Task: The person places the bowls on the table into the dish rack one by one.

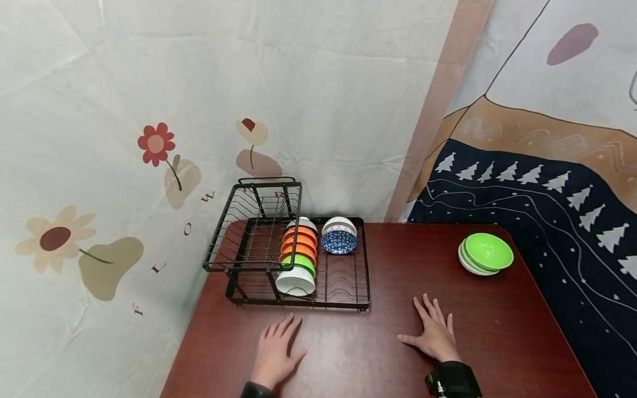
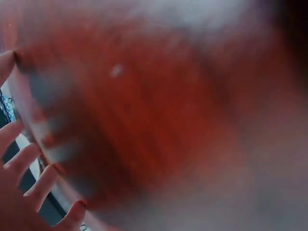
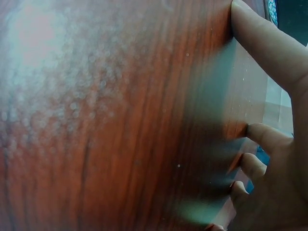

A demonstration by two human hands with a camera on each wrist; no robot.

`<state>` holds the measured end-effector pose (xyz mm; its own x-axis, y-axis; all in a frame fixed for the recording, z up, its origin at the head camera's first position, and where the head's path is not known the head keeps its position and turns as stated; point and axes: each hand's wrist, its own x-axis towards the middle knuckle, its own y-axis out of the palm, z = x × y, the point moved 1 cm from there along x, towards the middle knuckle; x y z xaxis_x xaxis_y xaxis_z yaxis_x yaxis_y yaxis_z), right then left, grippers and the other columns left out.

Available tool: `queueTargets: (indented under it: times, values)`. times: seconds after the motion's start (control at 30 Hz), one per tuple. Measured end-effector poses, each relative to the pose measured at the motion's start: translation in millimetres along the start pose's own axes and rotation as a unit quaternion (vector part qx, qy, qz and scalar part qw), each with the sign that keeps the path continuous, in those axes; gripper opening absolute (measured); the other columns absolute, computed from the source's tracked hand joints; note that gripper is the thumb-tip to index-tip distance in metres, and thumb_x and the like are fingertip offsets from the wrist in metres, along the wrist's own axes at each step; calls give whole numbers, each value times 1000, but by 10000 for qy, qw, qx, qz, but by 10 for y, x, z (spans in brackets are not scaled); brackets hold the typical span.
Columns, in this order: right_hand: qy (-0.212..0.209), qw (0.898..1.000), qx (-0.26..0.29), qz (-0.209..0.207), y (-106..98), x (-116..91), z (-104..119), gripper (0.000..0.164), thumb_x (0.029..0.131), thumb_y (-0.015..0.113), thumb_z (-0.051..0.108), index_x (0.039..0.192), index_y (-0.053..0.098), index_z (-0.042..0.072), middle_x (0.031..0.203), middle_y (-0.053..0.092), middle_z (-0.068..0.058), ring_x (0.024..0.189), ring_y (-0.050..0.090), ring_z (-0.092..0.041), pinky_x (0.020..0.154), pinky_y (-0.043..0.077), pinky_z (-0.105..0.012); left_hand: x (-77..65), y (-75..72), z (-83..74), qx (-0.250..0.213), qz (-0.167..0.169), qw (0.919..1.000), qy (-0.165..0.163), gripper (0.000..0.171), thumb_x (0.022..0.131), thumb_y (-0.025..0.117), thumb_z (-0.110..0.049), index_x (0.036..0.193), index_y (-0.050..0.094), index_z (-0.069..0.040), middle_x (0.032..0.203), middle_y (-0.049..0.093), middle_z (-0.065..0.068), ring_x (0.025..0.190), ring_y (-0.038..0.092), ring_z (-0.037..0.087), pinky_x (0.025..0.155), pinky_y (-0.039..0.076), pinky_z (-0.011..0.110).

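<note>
My left hand (image 1: 276,352) rests on the table in front of the black dish rack (image 1: 298,303), fingers spread and holding nothing. To its right, my right hand (image 1: 434,334) also lies on the table with fingers spread. In both wrist views the fingertips touch the wood. The rack's lower tier holds a row of bowls: a white bowl (image 1: 296,283) in front, then a green bowl (image 1: 304,263), several orange bowls (image 1: 301,243) and a pale one behind. Beside them stand a blue-patterned bowl (image 1: 339,242) and a white bowl (image 1: 339,222). A bright green bowl (image 1: 487,251) tops a small stack at the right.
The dark red wooden table (image 1: 368,354) carries everything. The rack's raised upper tier (image 1: 254,226) overhangs its left side. A patterned cloth (image 1: 318,110) hangs behind the table, and a navy part with white trees (image 1: 527,188) runs along the right edge.
</note>
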<state>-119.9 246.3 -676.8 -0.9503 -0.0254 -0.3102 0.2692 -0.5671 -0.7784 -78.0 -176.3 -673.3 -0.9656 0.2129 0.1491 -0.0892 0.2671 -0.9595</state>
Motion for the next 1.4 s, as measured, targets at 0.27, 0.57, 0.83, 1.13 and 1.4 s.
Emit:
queueTargets:
  times: [0.27,0.57,0.83,1.13,1.4]
  values:
    - [19,10000,-25,-17,8,-8,-5,127,78,97,54,173,30,2,182,12,-31,169,0,-57,129,-8,-85,-40,47,35,-43,-108,9999,43,72,82,90,-53,145,72,-22,152,70,7,138,64,34,116,50,64]
    - [24,10000,13,-52,-13,4,21,125,80,95,55,172,31,1,181,15,-33,168,5,-58,129,-4,-85,-40,-36,16,-294,429,9984,-237,73,86,87,-53,150,69,-21,159,65,8,146,60,36,124,45,65]
    - [527,9707,1080,-2083,-507,31,-97,78,104,75,36,166,43,1,166,40,-38,153,39,-62,120,37,-79,-33,39,47,-304,573,9973,-357,73,87,86,-52,152,68,-22,161,63,7,149,58,36,126,43,67]
    - [1932,8468,3052,-3904,-1497,295,-612,77,108,58,49,172,35,15,173,31,-25,160,31,-46,134,28,-58,9,73,42,-279,708,9960,-479,73,88,85,-54,153,67,-25,164,61,6,151,55,37,128,41,68]
    - [2404,8299,4637,-1962,-1760,524,-834,96,109,47,59,179,-9,24,188,-7,-13,174,9,-34,142,23,-47,-5,68,38,-325,608,9967,-429,72,88,86,-52,151,68,-24,162,62,6,150,56,38,127,41,68]
